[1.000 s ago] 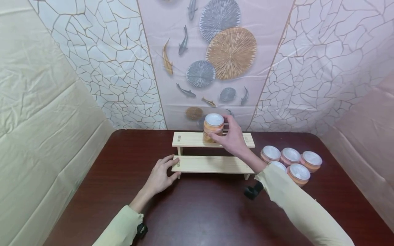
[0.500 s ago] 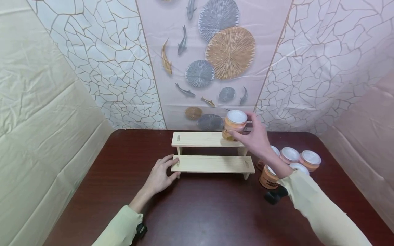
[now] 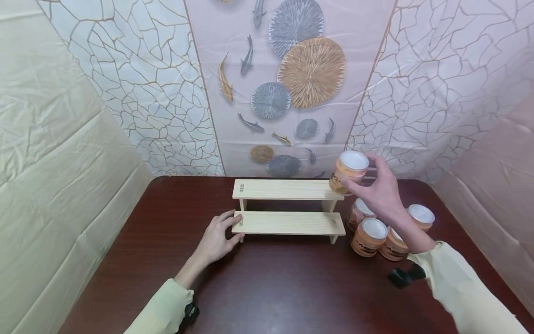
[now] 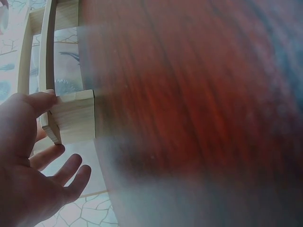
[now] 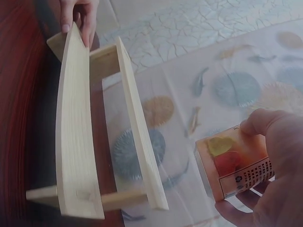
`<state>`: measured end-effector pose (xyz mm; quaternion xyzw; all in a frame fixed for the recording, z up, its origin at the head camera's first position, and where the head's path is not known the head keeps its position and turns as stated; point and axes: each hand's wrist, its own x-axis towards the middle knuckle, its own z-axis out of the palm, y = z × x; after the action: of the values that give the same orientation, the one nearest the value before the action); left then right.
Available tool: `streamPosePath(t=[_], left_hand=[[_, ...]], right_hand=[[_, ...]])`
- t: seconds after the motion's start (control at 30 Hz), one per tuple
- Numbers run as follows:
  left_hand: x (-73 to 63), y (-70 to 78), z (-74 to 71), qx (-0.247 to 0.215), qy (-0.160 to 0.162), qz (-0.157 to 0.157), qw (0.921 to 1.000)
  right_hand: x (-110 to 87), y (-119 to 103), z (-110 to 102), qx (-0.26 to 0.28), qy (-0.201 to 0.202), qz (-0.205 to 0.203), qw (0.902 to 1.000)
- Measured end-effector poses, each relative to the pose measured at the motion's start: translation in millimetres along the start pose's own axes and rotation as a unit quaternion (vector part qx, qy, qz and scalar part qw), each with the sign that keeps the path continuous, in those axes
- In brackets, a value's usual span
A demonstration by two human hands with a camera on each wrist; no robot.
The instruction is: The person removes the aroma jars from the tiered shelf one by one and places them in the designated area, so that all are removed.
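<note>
My right hand [image 3: 377, 188] holds a jar [image 3: 349, 174] with a white lid and an orange label between thumb and fingers. In the head view the jar overlaps the right end of the upper board of a two-tier wooden shelf [image 3: 288, 223]. Seen from the right wrist, the jar [image 5: 234, 161] hangs beside that board with a gap between them, its label showing fruit pictures and printed text. My left hand [image 3: 217, 239] grips the left end of the lower board. In the left wrist view, thumb and fingers of the left hand [image 4: 33, 156] lie around the board's end.
Several similar jars [image 3: 369, 236] stand on the dark red-brown table [image 3: 267, 287] right of the shelf, partly hidden by my right forearm. A patterned cloth [image 3: 271, 139] hangs behind the table, with plain cloth walls at both sides.
My right hand has carried the jar rightward, from over the middle of the upper board to its right end. The left hand stays on the lower board.
</note>
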<state>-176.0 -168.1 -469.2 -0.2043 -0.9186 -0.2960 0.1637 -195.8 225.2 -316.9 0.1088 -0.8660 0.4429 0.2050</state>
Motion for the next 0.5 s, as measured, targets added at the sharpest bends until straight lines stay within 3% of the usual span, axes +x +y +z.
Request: streamPosePath(t=[0.5], left_hand=[[-0.2,1.7,-1.4,-0.003,-0.004,-0.005,1.0]], right_hand=[[-19.0,17.5,-40.8,-0.065,0.038,0.026,0.9968]])
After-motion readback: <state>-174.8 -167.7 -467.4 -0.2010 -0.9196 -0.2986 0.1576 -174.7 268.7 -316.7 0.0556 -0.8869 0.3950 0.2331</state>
